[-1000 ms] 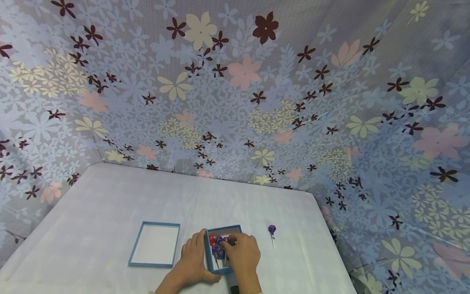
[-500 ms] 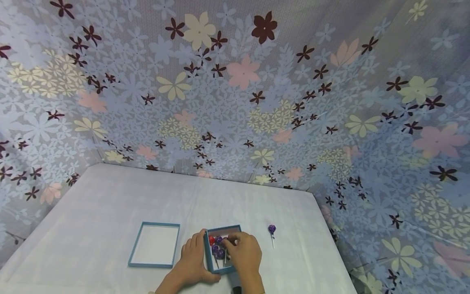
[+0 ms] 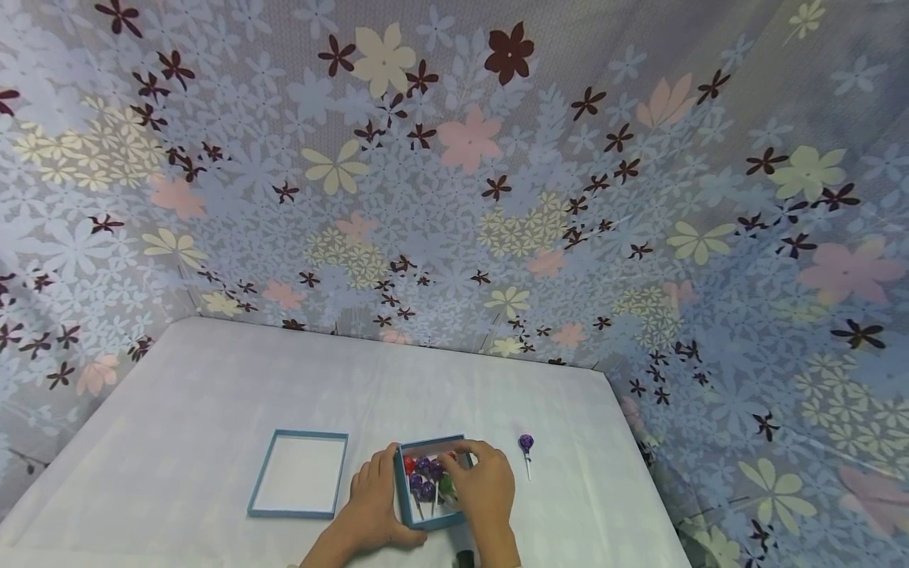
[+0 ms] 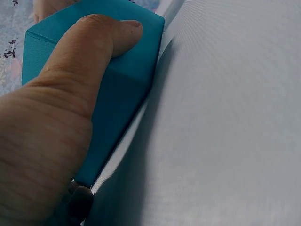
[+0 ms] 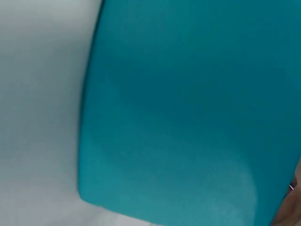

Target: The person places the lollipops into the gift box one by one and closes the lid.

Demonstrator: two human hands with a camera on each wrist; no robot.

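Note:
A small teal box (image 3: 400, 495) stands on the white table near its front edge. It holds several lollipops (image 3: 424, 478): purple ones, a red one and a green one. My left hand (image 3: 379, 493) grips the box from the left. In the left wrist view its thumb (image 4: 89, 47) presses on the box (image 4: 127, 89) wall. My right hand (image 3: 463, 465) lies over the box's right side with curled fingers, and what they touch is hidden. The right wrist view shows only the teal box (image 5: 188, 117) wall, blurred. One purple lollipop (image 3: 525, 444) lies on the table right of the box.
The box's teal lid (image 3: 299, 483) lies open side up, left of my left hand. The white table (image 3: 284, 379) stretches back to a flowered cloth backdrop (image 3: 454, 197) that closes it in behind and on both sides.
My right hand has drawn back to the right from the middle of the box, uncovering a green lollipop inside. The left hand and the box have stayed put.

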